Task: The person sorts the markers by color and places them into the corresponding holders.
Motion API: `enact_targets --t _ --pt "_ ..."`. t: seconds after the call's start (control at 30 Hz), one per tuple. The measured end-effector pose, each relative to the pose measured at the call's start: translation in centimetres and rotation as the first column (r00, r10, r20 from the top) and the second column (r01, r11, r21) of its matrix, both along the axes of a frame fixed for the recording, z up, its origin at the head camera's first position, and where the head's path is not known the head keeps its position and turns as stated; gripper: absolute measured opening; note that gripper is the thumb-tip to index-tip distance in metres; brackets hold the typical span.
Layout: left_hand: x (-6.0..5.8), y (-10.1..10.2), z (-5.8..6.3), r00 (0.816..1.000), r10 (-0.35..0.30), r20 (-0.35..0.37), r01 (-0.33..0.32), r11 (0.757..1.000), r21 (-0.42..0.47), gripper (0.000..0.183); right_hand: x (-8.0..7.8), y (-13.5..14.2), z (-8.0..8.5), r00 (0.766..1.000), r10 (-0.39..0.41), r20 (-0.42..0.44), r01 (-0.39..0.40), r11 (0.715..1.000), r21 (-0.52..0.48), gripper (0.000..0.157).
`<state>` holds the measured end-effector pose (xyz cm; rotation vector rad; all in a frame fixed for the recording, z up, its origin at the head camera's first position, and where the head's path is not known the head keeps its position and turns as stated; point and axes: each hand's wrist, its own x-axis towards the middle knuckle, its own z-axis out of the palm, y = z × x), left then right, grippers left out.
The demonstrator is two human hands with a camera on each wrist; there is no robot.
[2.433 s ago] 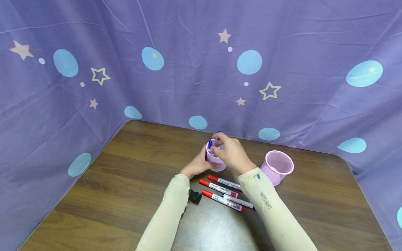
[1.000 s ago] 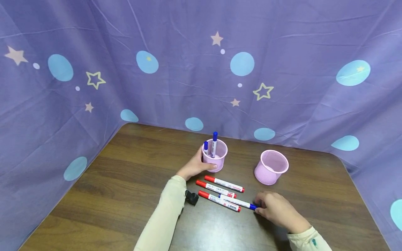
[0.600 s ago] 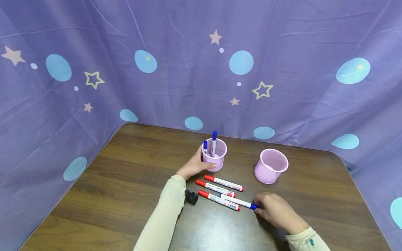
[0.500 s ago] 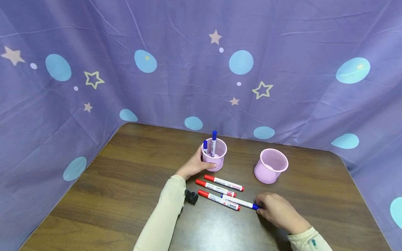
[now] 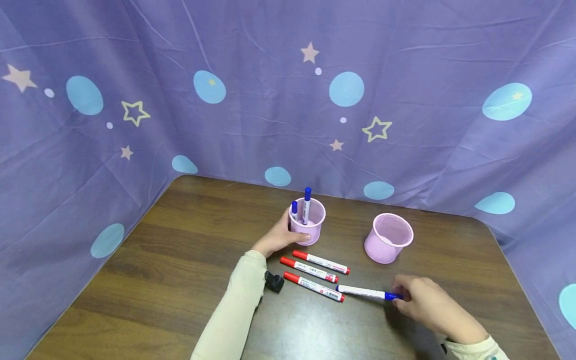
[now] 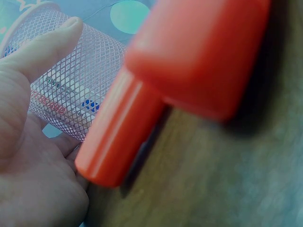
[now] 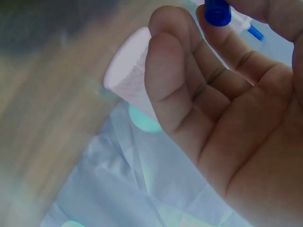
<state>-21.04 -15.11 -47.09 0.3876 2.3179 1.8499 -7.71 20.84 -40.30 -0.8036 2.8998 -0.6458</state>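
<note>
My left hand [image 5: 278, 237] holds a pink mesh pen cup [image 5: 310, 231] from its left side, thumb across the front. Two blue-capped markers, one tall [image 5: 306, 206] and one lower at the rim [image 5: 294, 210], stand inside it. With thumb and fingers my right hand [image 5: 427, 302] pinches the blue cap end of a blue-and-white marker [image 5: 362, 291]. That blue cap [image 6: 90, 105] type also shows through the mesh in the left wrist view. In the right wrist view the pinched cap [image 7: 218, 12] sits between fingertips, other fingers curled.
Three red-capped markers, an upper [image 5: 321, 262], a middle [image 5: 310, 270] and a lower one [image 5: 315, 287], lie in front of the held cup. A second pink mesh cup [image 5: 382, 247] stands to the right on the wooden table [image 5: 189, 260]. A patterned purple curtain [image 5: 270, 100] hangs behind.
My right hand has left the held cup, gone down to the blue marker on the table, pinched its cap and drawn it rightward, off the red markers. The left hand stays on the cup.
</note>
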Motion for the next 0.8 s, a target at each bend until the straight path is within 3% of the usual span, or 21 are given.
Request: enact_targets --t 0.3,0.47,0.8 --pt "0.0 0.0 0.1 1.0 -0.008 -0.002 0.008 1.0 0.004 0.103 0.2 0.7 2.7 1.0 -0.012 -0.018 0.01 0.994 -0.112 0.03" --pt "0.0 -0.1 0.0 1.0 -0.013 0.005 0.013 1.0 0.021 0.104 -0.2 0.4 3.8 0.998 -0.01 -0.07 -0.003 0.983 -0.181 0.031" --pt "0.0 0.0 0.1 1.0 -0.007 0.018 0.007 1.0 0.012 0.105 -1.3 -1.4 5.5 0.974 -0.034 -0.223 -0.053 0.926 -0.373 0.029"
